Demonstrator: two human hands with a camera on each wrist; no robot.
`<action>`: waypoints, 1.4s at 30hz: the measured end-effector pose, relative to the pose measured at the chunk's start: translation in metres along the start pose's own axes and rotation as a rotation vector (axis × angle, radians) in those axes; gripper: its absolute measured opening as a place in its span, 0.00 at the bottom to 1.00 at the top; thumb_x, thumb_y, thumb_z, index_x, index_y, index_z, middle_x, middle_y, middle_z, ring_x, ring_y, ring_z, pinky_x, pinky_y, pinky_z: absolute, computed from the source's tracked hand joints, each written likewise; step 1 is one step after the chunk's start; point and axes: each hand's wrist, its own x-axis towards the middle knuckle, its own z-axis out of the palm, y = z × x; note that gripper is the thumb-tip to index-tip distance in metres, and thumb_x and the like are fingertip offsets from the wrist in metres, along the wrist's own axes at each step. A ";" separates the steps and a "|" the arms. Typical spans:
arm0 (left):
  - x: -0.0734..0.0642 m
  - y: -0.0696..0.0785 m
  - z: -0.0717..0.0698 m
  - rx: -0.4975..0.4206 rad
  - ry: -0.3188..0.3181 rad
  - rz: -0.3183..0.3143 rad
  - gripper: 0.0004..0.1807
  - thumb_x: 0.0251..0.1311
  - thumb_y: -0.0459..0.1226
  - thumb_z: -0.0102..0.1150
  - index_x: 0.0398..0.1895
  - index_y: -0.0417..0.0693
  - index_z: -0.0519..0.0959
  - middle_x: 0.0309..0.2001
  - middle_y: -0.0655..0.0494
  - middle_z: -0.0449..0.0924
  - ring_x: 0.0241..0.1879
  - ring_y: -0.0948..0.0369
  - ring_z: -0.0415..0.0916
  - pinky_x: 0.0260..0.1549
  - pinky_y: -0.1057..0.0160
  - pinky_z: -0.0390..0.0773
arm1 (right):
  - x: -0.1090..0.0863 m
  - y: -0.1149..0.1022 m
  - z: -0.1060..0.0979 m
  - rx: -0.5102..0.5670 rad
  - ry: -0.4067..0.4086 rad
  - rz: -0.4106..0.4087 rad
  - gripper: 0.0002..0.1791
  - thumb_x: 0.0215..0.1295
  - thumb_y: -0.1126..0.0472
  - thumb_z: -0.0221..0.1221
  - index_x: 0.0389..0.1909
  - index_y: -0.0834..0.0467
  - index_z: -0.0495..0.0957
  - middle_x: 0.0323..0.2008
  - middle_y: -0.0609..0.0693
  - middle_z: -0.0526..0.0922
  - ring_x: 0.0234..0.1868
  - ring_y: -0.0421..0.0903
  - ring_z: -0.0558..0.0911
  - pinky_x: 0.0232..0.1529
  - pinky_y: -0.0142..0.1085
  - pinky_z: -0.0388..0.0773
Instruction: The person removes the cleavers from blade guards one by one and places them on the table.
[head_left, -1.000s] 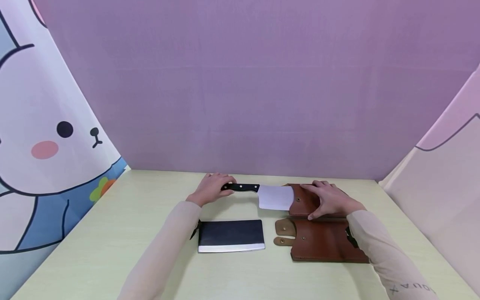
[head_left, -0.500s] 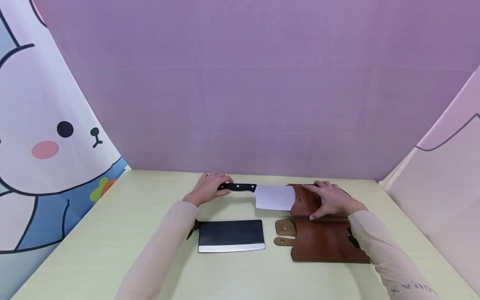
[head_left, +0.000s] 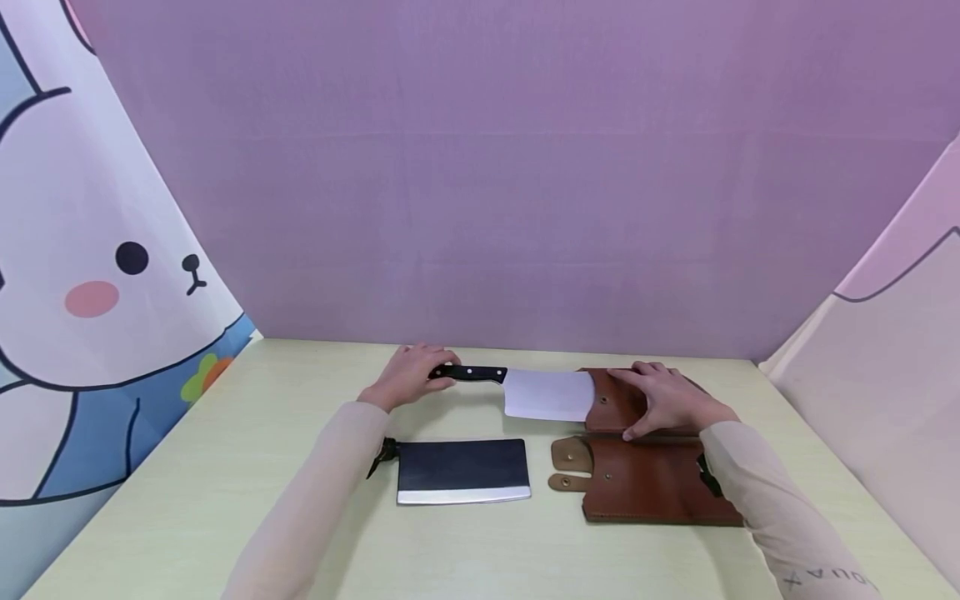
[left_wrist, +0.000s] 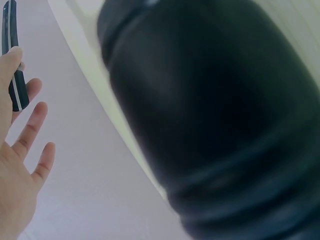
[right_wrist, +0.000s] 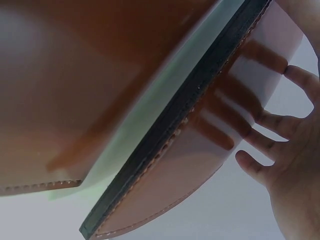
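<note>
My left hand (head_left: 407, 377) pinches the black riveted handle of a cleaver (head_left: 546, 395) toward the back of the table. In the left wrist view, thumb and index finger hold the handle (left_wrist: 18, 90) while the other fingers spread away. The bright blade reaches right into a brown leather sheath (head_left: 609, 410), its far end hidden inside. My right hand (head_left: 667, 400) grips that sheath across its width, thumb at the near edge and fingers over the far one. In the right wrist view, several fingertips (right_wrist: 295, 75) meet the sheath's edge (right_wrist: 185, 165).
A dark cleaver (head_left: 463, 468) with a bright edge lies in front, its handle partly behind the left sleeve. Right of it lies a second brown sheath (head_left: 652, 483) with tan snap straps. A purple wall (head_left: 480, 183) stands behind the table (head_left: 450, 550).
My left hand has drawn the cleaver leftward, and more blade shows outside the sheath. The sheath and my right hand have shifted slightly right.
</note>
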 end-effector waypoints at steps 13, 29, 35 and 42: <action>-0.004 -0.001 -0.006 -0.002 -0.011 -0.005 0.16 0.57 0.48 0.57 0.49 0.59 0.75 0.51 0.58 0.77 0.52 0.53 0.70 0.50 0.46 0.65 | -0.002 -0.001 -0.002 0.016 -0.019 0.020 0.54 0.32 0.37 0.71 0.64 0.54 0.63 0.56 0.65 0.67 0.57 0.66 0.65 0.53 0.64 0.59; -0.009 -0.010 -0.004 0.021 -0.011 -0.021 0.15 0.58 0.48 0.57 0.49 0.59 0.75 0.52 0.58 0.76 0.54 0.53 0.69 0.47 0.47 0.66 | -0.005 0.001 -0.002 0.017 -0.031 0.042 0.54 0.33 0.37 0.70 0.64 0.54 0.63 0.57 0.67 0.66 0.57 0.67 0.66 0.53 0.65 0.58; -0.011 -0.011 -0.004 0.035 -0.013 -0.027 0.16 0.58 0.49 0.56 0.49 0.60 0.75 0.51 0.59 0.76 0.54 0.53 0.70 0.47 0.47 0.67 | -0.007 0.004 -0.003 0.016 -0.039 0.048 0.54 0.33 0.37 0.70 0.64 0.55 0.63 0.58 0.68 0.65 0.57 0.68 0.65 0.51 0.65 0.60; -0.013 -0.015 -0.006 0.036 0.006 -0.023 0.16 0.58 0.49 0.56 0.49 0.59 0.75 0.50 0.59 0.77 0.52 0.53 0.71 0.46 0.48 0.67 | -0.010 0.007 -0.005 0.014 -0.029 0.045 0.54 0.32 0.37 0.70 0.64 0.55 0.63 0.58 0.68 0.65 0.57 0.68 0.65 0.51 0.65 0.60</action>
